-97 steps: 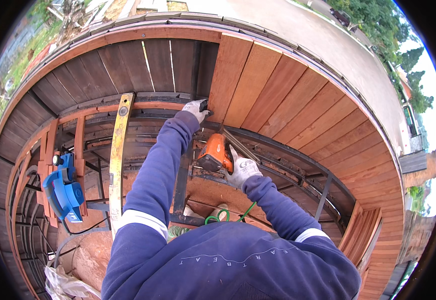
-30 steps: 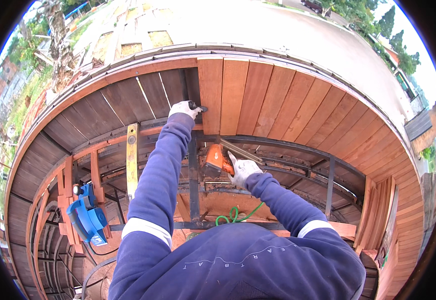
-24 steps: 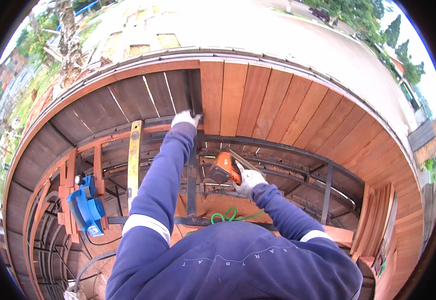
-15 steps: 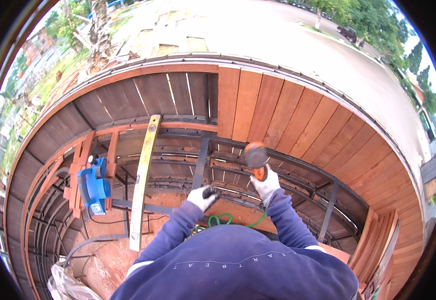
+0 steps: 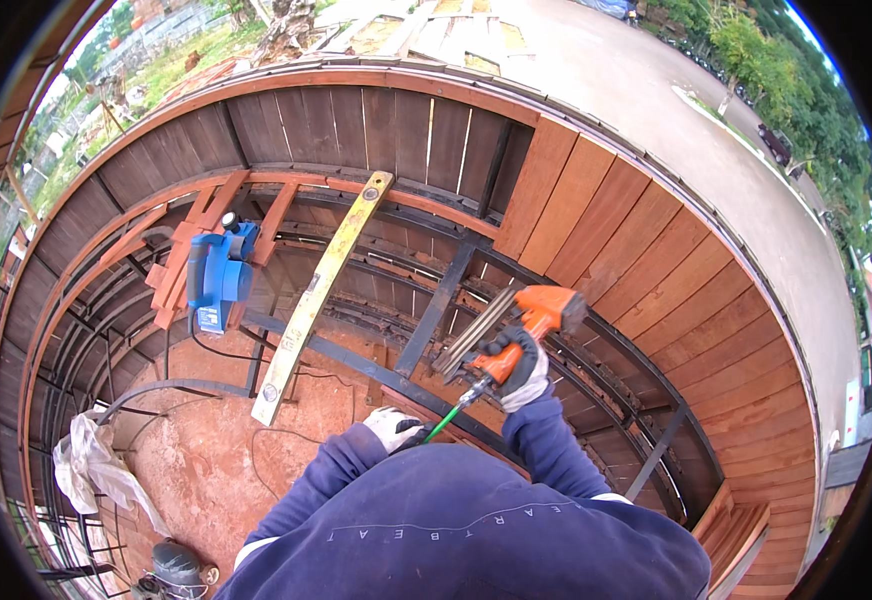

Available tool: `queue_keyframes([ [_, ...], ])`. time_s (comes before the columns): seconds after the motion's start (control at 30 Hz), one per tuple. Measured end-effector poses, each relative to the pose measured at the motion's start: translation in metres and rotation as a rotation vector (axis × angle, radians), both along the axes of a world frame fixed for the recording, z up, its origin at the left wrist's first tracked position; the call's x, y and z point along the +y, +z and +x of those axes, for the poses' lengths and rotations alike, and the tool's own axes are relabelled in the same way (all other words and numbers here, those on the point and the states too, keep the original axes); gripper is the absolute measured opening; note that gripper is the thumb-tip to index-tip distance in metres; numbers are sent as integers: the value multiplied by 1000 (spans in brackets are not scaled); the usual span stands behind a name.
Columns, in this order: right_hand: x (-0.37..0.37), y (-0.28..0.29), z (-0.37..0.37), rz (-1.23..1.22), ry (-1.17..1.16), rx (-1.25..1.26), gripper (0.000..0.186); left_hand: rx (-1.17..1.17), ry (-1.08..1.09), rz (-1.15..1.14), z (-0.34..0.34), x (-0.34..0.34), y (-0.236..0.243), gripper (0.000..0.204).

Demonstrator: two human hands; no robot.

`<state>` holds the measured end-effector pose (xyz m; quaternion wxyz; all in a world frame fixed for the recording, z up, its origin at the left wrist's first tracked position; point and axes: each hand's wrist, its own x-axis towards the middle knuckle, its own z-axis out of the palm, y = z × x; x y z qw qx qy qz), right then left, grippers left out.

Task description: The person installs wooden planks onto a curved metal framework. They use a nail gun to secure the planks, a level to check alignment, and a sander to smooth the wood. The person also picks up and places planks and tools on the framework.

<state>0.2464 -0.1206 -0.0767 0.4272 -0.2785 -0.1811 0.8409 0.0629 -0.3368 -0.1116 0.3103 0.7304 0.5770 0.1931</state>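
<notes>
Both arms are now drawn in close to the body, where earlier the left arm was stretched up to the top edge of the boards and the nail gun sat lower and nearer the middle of the frame.

Filling most of the view, a curved wall of wooden boards (image 5: pixel 656 250) is wrapping around a black metal frame (image 5: pixel 436 305), with fresh reddish boards on the right and darker, weathered ones to the left. Below is lying a red dirt floor (image 5: pixel 206 440). A long yellow spirit level (image 5: pixel 318 290) is leaning diagonally against the frame, and a blue power planer (image 5: pixel 218 275) is resting on wooden slats at the left. A crumpled pale plastic sheet (image 5: pixel 91 465) is lying by the floor's edge.

The right hand (image 5: pixel 524 368), gloved, is wrapping around the grip of the orange nail gun (image 5: pixel 516 325), holding it raised just inside the frame, its magazine pointing left. A green air hose (image 5: pixel 451 415) is running from its base down toward the left hand (image 5: pixel 394 428), also gloved, which is closing loosely near or on that hose; the grip itself I cannot tell.

Judging from this, the person is repositioning between fastenings. A next move would call for bringing the gun's nose squarely onto a board over a frame member, hose kept clear.
</notes>
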Motion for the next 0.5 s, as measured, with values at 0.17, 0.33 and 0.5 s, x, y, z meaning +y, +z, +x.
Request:
queue_keyframes([
  [0.17,-42,-38,-31,-110,107,114,9,-437,183,-428,-11,-21,-7,47],
  [0.33,-56,-32,-74,-235,161,232,10,-589,145,-480,-48,-37,-5,39],
  [0.5,-69,-47,-106,-180,84,241,9,-634,189,-521,-88,-52,-37,28],
])
